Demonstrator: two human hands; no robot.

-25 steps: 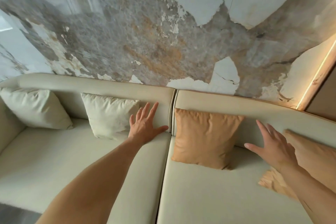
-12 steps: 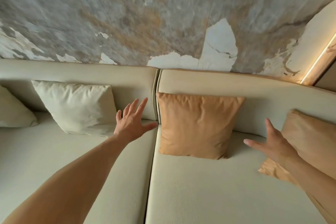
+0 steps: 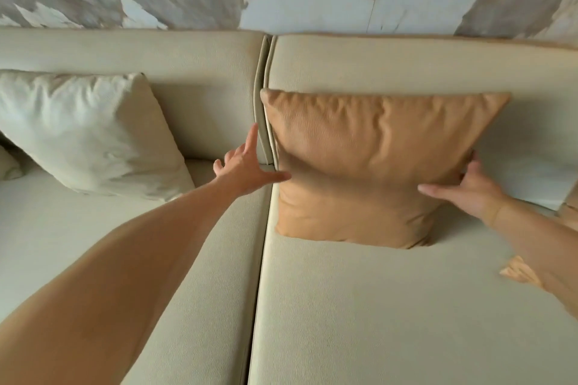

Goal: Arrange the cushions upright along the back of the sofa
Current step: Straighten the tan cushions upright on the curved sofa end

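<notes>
Tan cushion [image 3: 369, 166] — upright against sofa back [image 3: 406, 66], between my hands. Right hand [image 3: 466, 187] grips its right edge; left hand [image 3: 247, 166], open, thumb just touching its left edge — both equally near.

Both bare arms were extended forward; the left hand [image 3: 242, 170] was spread open, the right hand [image 3: 466, 189] partly curled.
</notes>
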